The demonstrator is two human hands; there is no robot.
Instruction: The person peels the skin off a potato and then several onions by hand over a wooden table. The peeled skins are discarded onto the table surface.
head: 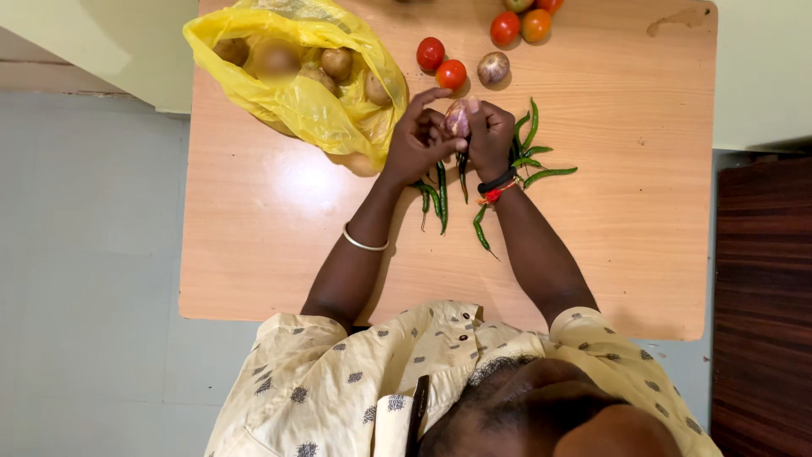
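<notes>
Both hands meet over the middle of a wooden table (254, 254), holding a small purplish onion (457, 118) between them. My left hand (417, 142), with a silver bangle on its wrist, grips the onion from the left with its fingertips. On the other side, my right hand (491, 140), with a black and red band on its wrist, pinches the onion. Several green chillies (541, 173) lie on the table under and around the hands.
A yellow plastic bag (296, 101) with potatoes lies open at the table's far left. Two red tomatoes (440, 63) and another onion (493, 68) sit just beyond the hands. More tomatoes (520, 25) lie at the far edge. A dark wooden surface (761, 296) is at right.
</notes>
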